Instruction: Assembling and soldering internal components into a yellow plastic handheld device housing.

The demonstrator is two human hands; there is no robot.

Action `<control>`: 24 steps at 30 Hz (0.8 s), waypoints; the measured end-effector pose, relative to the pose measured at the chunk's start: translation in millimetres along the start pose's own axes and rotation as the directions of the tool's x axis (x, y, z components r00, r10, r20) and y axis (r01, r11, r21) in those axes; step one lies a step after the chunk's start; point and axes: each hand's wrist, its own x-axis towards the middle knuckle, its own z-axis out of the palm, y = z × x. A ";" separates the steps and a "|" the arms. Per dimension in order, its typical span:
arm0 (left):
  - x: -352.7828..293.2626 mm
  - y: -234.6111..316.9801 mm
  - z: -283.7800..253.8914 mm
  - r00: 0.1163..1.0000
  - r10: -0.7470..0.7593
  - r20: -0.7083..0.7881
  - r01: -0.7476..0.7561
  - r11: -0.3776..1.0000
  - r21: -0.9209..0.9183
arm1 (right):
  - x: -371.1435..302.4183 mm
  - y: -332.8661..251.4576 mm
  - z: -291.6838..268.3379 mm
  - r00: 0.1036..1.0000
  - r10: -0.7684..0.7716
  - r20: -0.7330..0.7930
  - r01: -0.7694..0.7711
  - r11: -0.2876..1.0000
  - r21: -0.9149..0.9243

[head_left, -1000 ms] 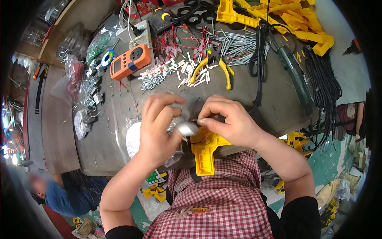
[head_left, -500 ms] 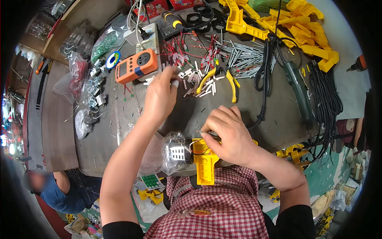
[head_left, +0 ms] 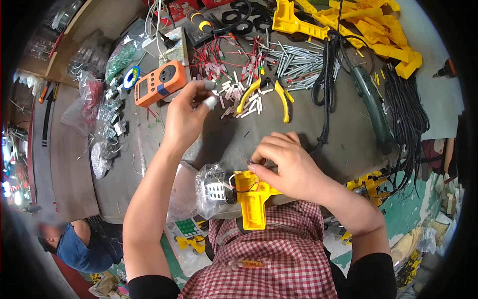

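My left hand point(head_left: 186, 112) is over the near left side of a pile of short white tubes point(head_left: 230, 93). Its thumb and index finger curl toward each other with a small white tube point(head_left: 215, 93) at their tips; the thumb tip looks white. My right hand point(head_left: 284, 162) pinches a thin wire end point(head_left: 248, 161) above a yellow plastic housing half point(head_left: 253, 209). Wires run inside that housing, which lies at the table's near edge against my apron. Joined at its left is a black and silver lamp-like head point(head_left: 217, 191) wrapped in clear plastic.
Yellow-handled pliers point(head_left: 286, 102) lie beside the tubes, with long screws point(head_left: 298, 65) and red-wired parts point(head_left: 209, 57) behind. An orange meter point(head_left: 160, 83) stands left. A dark green corded tool point(head_left: 371, 107), black cables point(head_left: 406, 109) and yellow housings point(head_left: 381, 30) occupy the right. Another person point(head_left: 87, 244) is lower left.
The view has shifted, so the tabletop sits slightly further left and up. My left hand has drawn slightly, its thumb now showing more. My right hand keeps its pinch on the wire.
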 end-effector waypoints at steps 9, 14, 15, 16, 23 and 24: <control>-51.0 34.4 2.5 0.971 -0.140 0.194 0.236 0.689 -0.686 | 29.7 -6.3 -2.8 0.978 0.151 -0.141 -0.089 0.924 0.371; -63.6 62.0 -3.8 0.966 0.232 0.113 -0.230 0.973 -0.037 | 27.6 -1.1 -11.2 0.973 0.228 0.032 -0.213 0.835 0.507; -65.1 63.3 -5.6 0.910 0.381 0.166 -0.412 0.879 0.240 | 25.4 -2.8 -13.4 0.972 0.231 0.034 -0.216 0.835 0.506; -67.2 62.6 -6.2 0.922 0.362 0.135 -0.385 0.894 0.228 | 24.3 -7.1 -16.0 0.961 0.263 0.083 -0.268 0.819 0.507; -78.7 33.5 -10.3 0.975 -0.085 0.205 0.123 0.975 -0.184 | -5.9 -11.0 0.7 0.996 -0.042 -0.082 0.037 0.998 -0.053; -79.5 34.2 -10.9 0.974 -0.087 0.210 0.126 0.975 -0.184 | -5.9 -8.3 2.1 0.995 -0.042 -0.087 0.037 0.998 -0.058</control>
